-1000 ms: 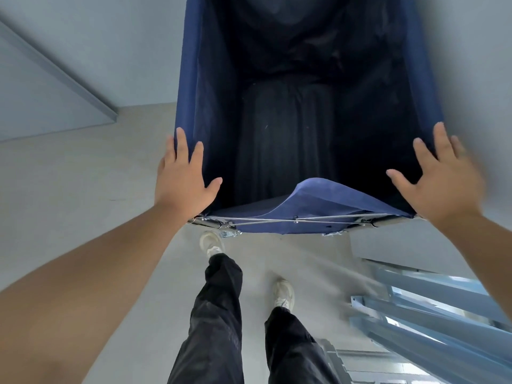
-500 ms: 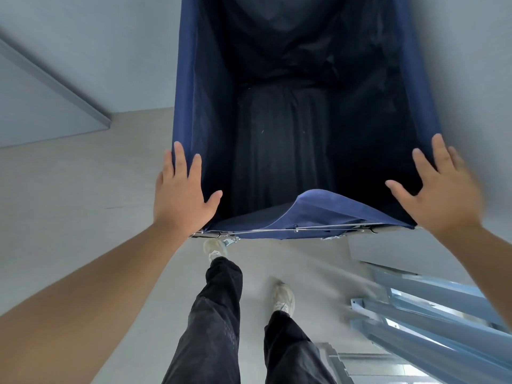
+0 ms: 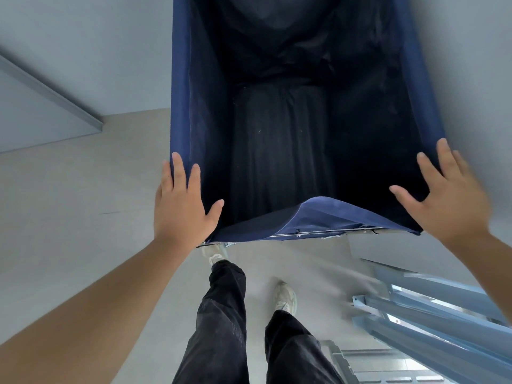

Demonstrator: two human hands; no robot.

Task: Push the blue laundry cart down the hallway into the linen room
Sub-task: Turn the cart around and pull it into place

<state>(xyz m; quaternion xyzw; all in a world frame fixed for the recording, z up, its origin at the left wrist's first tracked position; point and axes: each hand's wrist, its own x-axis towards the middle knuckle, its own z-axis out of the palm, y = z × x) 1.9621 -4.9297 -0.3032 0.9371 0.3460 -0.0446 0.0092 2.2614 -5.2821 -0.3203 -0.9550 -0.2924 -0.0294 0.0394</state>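
The blue laundry cart fills the upper middle of the head view, its deep fabric bag dark and hollow inside, with the near hem folded over a metal frame. My left hand lies flat on the near left corner, fingers spread and thumb over the inner edge. On the near right corner rests my right hand, also flat with fingers apart and slightly blurred. Neither hand curls around the rim.
A pale grey floor runs under the cart. A grey wall with a skirting corner stands at left. Light blue metal frames lean at the lower right, close to my right leg. My dark trousers and white shoes show below the cart.
The cart's near edge and both hands have dropped lower in view and the left wall corner has slid back a little. My left foot has stepped up under the cart. Both hands keep their corners.
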